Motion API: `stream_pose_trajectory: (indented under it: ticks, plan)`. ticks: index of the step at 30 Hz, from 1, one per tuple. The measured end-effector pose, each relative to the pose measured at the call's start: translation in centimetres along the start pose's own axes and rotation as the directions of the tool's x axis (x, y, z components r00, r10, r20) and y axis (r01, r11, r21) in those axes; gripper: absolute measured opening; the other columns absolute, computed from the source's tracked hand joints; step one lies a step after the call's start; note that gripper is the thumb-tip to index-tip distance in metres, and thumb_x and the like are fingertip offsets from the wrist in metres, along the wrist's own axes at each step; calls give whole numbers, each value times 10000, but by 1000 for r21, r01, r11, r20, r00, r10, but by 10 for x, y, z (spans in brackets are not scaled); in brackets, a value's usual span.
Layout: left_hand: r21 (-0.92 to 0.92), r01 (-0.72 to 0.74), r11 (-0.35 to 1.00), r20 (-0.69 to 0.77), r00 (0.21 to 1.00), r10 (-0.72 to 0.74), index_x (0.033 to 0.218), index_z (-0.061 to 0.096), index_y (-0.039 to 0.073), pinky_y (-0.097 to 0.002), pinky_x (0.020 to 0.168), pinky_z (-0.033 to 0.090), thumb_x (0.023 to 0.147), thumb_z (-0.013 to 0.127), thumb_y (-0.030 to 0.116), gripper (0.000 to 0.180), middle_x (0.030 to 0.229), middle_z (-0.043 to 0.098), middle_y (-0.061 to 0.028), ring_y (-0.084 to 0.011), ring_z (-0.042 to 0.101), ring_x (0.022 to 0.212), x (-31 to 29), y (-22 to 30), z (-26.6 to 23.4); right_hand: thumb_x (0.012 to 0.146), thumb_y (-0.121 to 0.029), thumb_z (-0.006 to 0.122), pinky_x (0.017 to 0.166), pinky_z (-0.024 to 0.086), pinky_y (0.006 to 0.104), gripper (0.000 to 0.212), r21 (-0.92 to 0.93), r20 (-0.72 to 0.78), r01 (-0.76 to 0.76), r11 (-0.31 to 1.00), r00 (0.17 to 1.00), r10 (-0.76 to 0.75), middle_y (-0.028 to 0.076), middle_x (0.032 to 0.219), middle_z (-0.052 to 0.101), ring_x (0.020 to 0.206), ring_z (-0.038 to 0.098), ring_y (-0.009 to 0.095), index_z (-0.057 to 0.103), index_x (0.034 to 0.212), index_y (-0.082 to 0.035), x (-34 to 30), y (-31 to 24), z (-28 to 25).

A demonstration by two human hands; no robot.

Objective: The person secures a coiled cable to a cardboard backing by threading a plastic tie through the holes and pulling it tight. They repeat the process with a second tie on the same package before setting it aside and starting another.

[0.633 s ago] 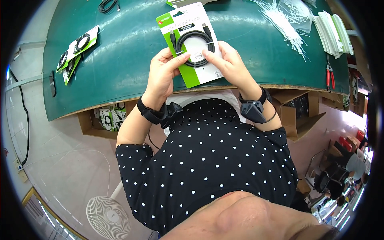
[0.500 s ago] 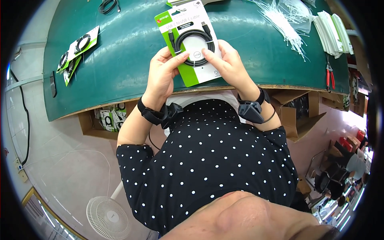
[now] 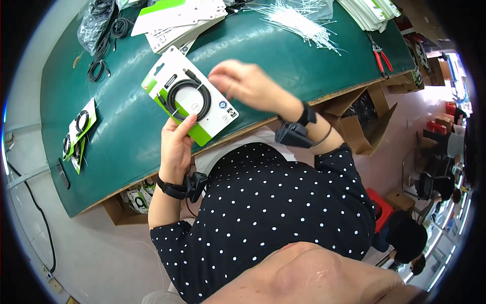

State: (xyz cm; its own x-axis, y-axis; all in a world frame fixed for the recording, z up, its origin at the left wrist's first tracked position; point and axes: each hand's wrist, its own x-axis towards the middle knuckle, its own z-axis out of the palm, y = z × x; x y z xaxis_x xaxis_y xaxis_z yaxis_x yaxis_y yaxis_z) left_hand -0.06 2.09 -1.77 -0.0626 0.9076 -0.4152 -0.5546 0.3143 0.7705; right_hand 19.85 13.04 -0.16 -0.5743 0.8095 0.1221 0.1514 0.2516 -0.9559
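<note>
My left hand grips the lower left edge of a white and green cable card, thumb on its front. A coiled black cable is fixed to that card, which tilts over the near side of the table. Just right of the card my right hand is apart from it, its fingers smeared by motion. Beyond the card lies a stack of white and green blank cards. White cable ties are piled on the far side.
Carded cables lie at the left of the green table. Loose black cables are at the far left. Red-handled pliers rest near the right edge, below more stacked cards. Open cardboard boxes stand under the table.
My right hand has let go of the card and moved off to its right. The left hand has brought the card nearer, tilted leftward. The view has shifted, showing the card stack.
</note>
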Motion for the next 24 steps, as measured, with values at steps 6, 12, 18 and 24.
stream_pose_trajectory:
  ticks: [6, 12, 18, 24]
  plan:
    - [1, -33, 999, 8, 999, 32, 1120, 575, 6, -306, 815, 535, 868, 646, 46, 265, 1081, 642, -96, -173, 642, 937, -1, 0, -3, 780, -124, 580, 665, 530, 397, 91, -948, -268, -184, 259, 900, -344, 125, 807, 629, 799, 640, 286, 651, 776, -67, 27, 81, -122]
    - [11, -3, 1000, -8, 1000, 3, 1113, 581, 12, -306, 818, 535, 862, 655, 51, 265, 1055, 650, -87, -165, 640, 943, -1, -3, -1, 752, -113, 579, 657, 533, 395, 80, -976, -210, -188, 110, 943, -256, 117, 795, 624, 776, 642, 301, 643, 744, -67, 39, 108, -153]
    - [16, 0, 1000, -13, 1000, 1, 1109, 584, 15, -307, 820, 535, 857, 660, 54, 266, 1041, 656, -81, -162, 643, 931, 0, -3, 2, 782, -173, 639, 622, 523, 365, 127, -901, -242, -114, 419, 933, -265, 103, 799, 656, 719, 654, 254, 686, 836, -68, 35, 92, -164]
    - [1, 23, 1000, 41, 999, -23, 1113, 584, 18, -309, 827, 533, 856, 657, 48, 269, 1050, 653, -82, -159, 639, 946, 2, 0, -5, 831, -269, 698, 543, 441, 220, 223, -202, -321, -198, 959, 939, 127, 18, 826, 685, 667, 604, 83, 699, 930, -69, 28, 58, -153]
